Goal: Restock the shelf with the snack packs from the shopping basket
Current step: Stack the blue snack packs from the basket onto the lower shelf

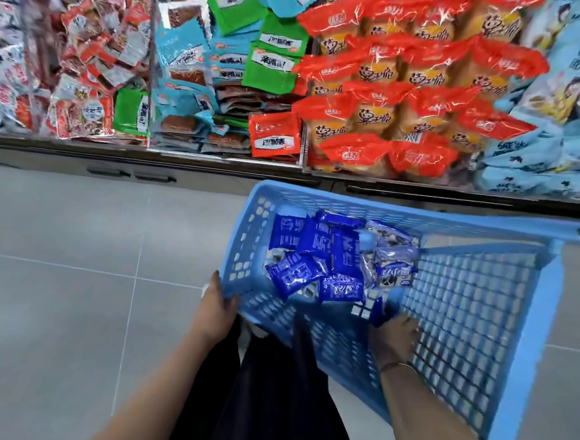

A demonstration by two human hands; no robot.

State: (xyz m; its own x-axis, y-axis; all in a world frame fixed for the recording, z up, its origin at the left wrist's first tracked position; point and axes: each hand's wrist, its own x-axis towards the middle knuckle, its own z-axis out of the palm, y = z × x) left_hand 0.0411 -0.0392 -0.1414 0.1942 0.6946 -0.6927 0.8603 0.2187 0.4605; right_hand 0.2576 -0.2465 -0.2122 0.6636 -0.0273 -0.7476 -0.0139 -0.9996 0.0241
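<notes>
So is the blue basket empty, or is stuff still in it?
Not empty. Dark blue snack packs lie heaped at one end of the basket; the rest of its mesh floor is bare.

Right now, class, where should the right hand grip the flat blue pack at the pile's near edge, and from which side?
Probably the near edge of the pack, pinched from above by the right hand: it lies flat atop the pile, that edge facing the hand.
</notes>
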